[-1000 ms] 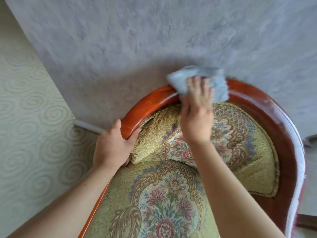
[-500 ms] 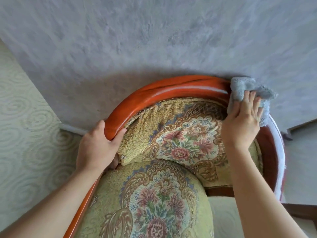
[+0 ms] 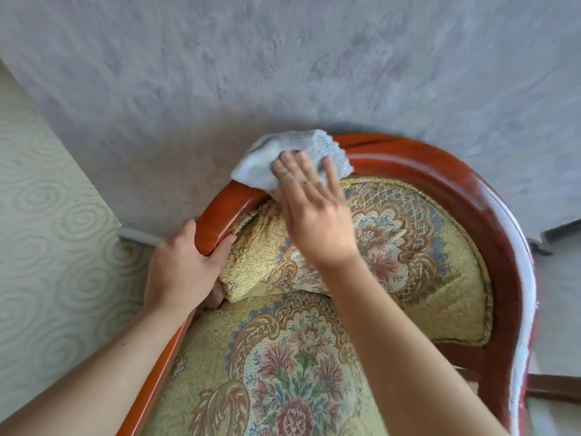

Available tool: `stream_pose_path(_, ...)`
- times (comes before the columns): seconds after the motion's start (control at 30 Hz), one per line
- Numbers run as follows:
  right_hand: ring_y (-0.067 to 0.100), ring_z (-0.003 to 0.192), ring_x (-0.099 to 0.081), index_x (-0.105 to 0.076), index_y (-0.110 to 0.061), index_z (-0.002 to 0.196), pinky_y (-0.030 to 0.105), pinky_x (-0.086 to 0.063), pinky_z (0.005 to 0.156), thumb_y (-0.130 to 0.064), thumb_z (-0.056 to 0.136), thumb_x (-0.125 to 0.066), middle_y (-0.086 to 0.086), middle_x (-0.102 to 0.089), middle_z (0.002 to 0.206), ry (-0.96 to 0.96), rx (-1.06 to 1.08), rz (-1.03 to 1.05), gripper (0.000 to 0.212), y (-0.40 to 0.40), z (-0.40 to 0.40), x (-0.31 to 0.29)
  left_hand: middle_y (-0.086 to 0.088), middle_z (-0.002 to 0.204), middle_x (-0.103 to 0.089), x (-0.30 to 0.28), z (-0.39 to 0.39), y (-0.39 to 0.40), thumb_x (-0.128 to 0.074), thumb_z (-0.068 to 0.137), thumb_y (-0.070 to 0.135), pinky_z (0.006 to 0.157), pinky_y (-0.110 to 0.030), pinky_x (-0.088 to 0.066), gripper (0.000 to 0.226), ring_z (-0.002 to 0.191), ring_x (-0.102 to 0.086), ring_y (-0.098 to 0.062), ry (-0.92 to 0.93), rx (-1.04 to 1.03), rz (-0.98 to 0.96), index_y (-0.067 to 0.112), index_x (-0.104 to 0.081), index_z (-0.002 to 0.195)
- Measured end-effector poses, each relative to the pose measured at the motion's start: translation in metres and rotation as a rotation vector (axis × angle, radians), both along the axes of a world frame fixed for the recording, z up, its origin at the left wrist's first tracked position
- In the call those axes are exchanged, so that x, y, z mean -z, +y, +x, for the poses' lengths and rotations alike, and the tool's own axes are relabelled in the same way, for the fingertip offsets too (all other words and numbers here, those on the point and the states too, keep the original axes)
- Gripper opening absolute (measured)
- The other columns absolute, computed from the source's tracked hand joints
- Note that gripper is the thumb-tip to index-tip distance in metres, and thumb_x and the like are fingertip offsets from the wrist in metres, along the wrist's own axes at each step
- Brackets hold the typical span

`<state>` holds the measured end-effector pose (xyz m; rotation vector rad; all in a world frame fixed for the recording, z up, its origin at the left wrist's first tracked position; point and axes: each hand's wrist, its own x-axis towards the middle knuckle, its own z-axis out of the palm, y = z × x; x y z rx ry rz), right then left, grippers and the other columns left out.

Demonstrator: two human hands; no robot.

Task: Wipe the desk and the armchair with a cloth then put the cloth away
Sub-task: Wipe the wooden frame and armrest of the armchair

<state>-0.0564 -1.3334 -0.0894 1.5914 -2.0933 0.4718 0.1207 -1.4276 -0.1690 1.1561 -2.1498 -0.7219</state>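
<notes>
The armchair has a curved, glossy red-brown wooden rail (image 3: pixel 446 174) and gold floral cushions. A pale blue-grey cloth (image 3: pixel 283 158) lies crumpled on the top of the rail, left of its middle. My right hand (image 3: pixel 311 209) presses flat on the cloth with fingers spread, palm over the back cushion's upper edge. My left hand (image 3: pixel 185 265) grips the left end of the rail, thumb on the inner side, fingers wrapped behind it. The desk is out of view.
A grey textured wall (image 3: pixel 283 64) stands right behind the chair back. Cream carpet with a swirl pattern (image 3: pixel 47 231) lies to the left. A pale baseboard (image 3: pixel 138 236) runs along the wall's foot. A dark wooden piece (image 3: pixel 556 388) shows at the lower right.
My right hand slid the cloth along the rail out to the right side, then back to left of the middle. My left hand kept its grip on the rail's left end.
</notes>
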Motion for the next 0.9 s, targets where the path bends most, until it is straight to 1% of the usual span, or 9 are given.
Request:
stream_pose_path(0.1, 0.031, 0.136, -0.047, -0.058, -0.002, 0.133, 0.061, -0.028, 0.113, -0.012, 0.101, -0.056, 0.015, -0.055, 0.141, 0.014, 0.239, -0.031, 0.034, 0.030, -0.052, -0.022, 0.004, 0.064, -0.061, 0.000, 0.000, 0.001, -0.065, 0.084, 0.064, 0.049, -0.027, -0.048, 0.046, 0.050, -0.058, -0.020, -0.030, -0.018, 0.004, 0.019, -0.057, 0.091)
stream_pose_path(0.23, 0.037, 0.143, -0.035, -0.054, -0.001, 0.137, 0.055, -0.019, 0.120, -0.026, 0.106, -0.037, 0.020, -0.049, 0.146, -0.247, 0.427, -0.229, 0.043, 0.036, -0.065, -0.035, 0.003, 0.065, -0.063, -0.001, -0.003, 0.002, -0.066, 0.084, 0.063, 0.048, -0.026, -0.046, 0.045, 0.051, -0.059, -0.019, -0.039, -0.041, 0.007, 0.019, -0.059, 0.092)
stream_pose_path(0.3, 0.039, 0.144, -0.031, -0.053, -0.001, 0.138, 0.054, -0.018, 0.120, -0.021, 0.106, -0.041, 0.020, -0.047, 0.147, -0.294, 0.364, -0.240, 0.040, 0.017, -0.041, -0.026, 0.002, 0.069, -0.065, -0.002, -0.003, 0.002, -0.065, 0.083, 0.063, 0.049, -0.028, -0.049, 0.047, 0.054, -0.063, -0.022, -0.040, -0.042, 0.005, 0.018, -0.060, 0.094)
stream_pose_path(0.47, 0.039, 0.140, -0.039, -0.059, 0.002, 0.132, 0.058, -0.022, 0.118, -0.004, 0.098, -0.056, 0.019, -0.053, 0.142, -0.278, -0.053, -0.089, 0.034, -0.021, 0.047, 0.024, -0.006, 0.073, -0.071, -0.002, -0.003, 0.002, -0.066, 0.081, 0.061, 0.053, -0.030, -0.048, 0.046, 0.064, -0.069, -0.034, -0.005, -0.048, 0.006, 0.019, -0.065, 0.101)
stream_pose_path(0.53, 0.038, 0.138, -0.042, -0.061, 0.004, 0.129, 0.057, -0.023, 0.118, 0.001, 0.092, -0.062, 0.018, -0.056, 0.139, -0.260, -0.178, -0.016, 0.037, -0.023, 0.071, 0.037, -0.015, 0.072, -0.072, 0.000, -0.002, 0.001, -0.059, 0.079, 0.051, 0.053, -0.030, -0.042, 0.039, 0.065, -0.068, -0.041, -0.004, -0.061, 0.008, 0.015, -0.069, 0.091)
stream_pose_path(0.6, 0.034, 0.137, -0.045, -0.063, 0.002, 0.127, 0.053, -0.026, 0.118, 0.002, 0.090, -0.061, 0.016, -0.058, 0.138, -0.176, -0.278, 0.056, 0.038, -0.021, 0.073, 0.038, -0.017, 0.070, -0.070, 0.001, -0.002, -0.001, -0.059, 0.076, 0.042, 0.054, -0.029, -0.041, 0.035, 0.065, -0.068, -0.042, -0.003, -0.046, 0.022, 0.010, -0.070, 0.082)
stream_pose_path(0.67, 0.029, 0.135, -0.049, -0.064, -0.002, 0.128, 0.048, -0.030, 0.117, 0.004, 0.092, -0.057, 0.012, -0.059, 0.137, -0.055, -0.306, 0.094, 0.037, -0.019, 0.054, 0.026, -0.015, 0.074, -0.073, 0.001, -0.002, -0.002, -0.064, 0.077, 0.052, 0.055, -0.030, -0.047, 0.043, 0.068, -0.071, -0.038, 0.012, -0.016, 0.012, 0.012, -0.073, 0.090)
stream_pose_path(0.77, 0.030, 0.134, -0.049, -0.059, -0.002, 0.133, 0.048, -0.033, 0.116, 0.003, 0.096, -0.052, 0.013, -0.057, 0.139, -0.030, -0.104, -0.001, 0.038, -0.014, 0.006, 0.002, -0.003, 0.074, -0.072, -0.002, -0.001, -0.001, -0.069, 0.081, 0.062, 0.053, -0.031, -0.054, 0.050, 0.062, -0.070, -0.026, 0.014, -0.021, 0.022, 0.017, -0.067, 0.102)
stream_pose_path(0.9, 0.032, 0.140, -0.041, -0.057, -0.004, 0.135, 0.046, -0.026, 0.120, -0.028, 0.107, -0.042, 0.013, -0.053, 0.143, -0.136, 0.281, -0.187, 0.040, 0.001, -0.042, -0.024, 0.010, 0.072, -0.063, -0.001, -0.001, 0.000, -0.065, 0.084, 0.065, 0.048, -0.021, -0.048, 0.048, 0.053, -0.062, -0.011, 0.002, -0.027, 0.015, 0.021, -0.062, 0.103)
